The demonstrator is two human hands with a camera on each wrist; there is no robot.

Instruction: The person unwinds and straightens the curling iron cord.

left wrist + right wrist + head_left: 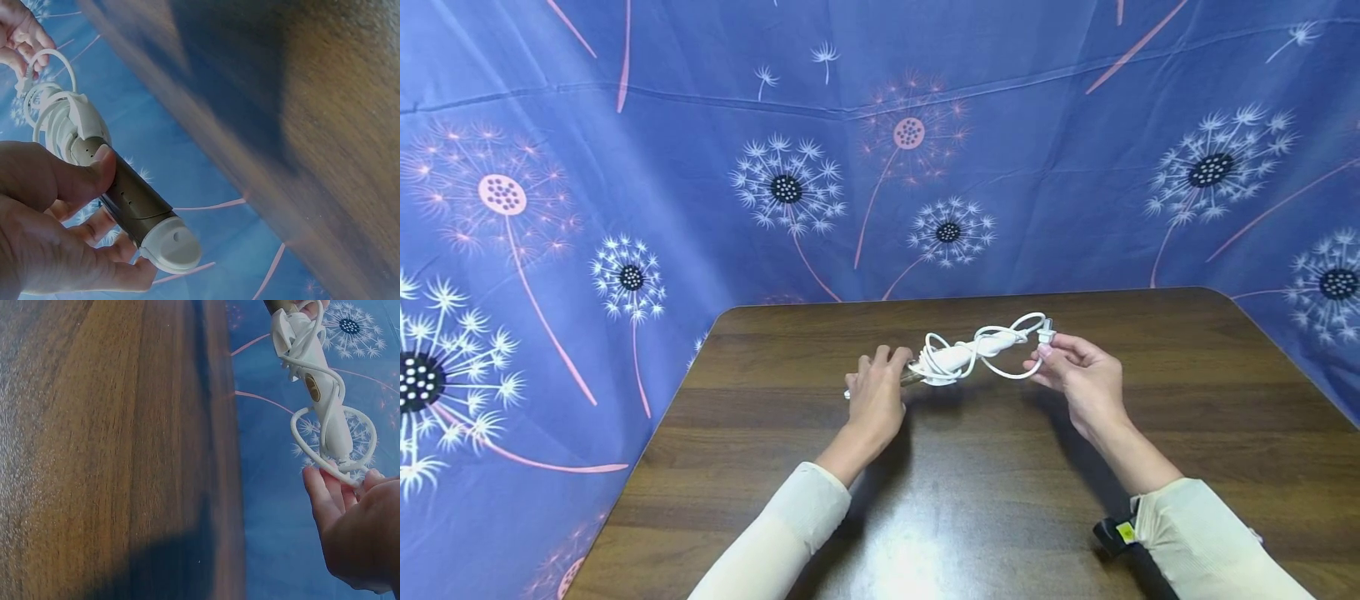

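A curling iron (951, 358) with a white handle and a bronze-brown barrel (134, 190) is held above the table. My left hand (877, 396) grips it round the barrel, thumb on one side and fingers on the other, near the white end cap (172, 245). Loops of white cord (331, 369) are wound about the handle. At the handle's far end my right hand (1086, 379) pinches the white plug (1046, 335) of the cord between thumb and fingers. In the right wrist view, the plug is mostly hidden by that hand.
Beneath both hands lies a brown wood-grain table (985, 483). A blue cloth (1037, 167) with a dandelion print hangs behind it and at the sides. A black strapped device (1114, 535) sits at the right wrist.
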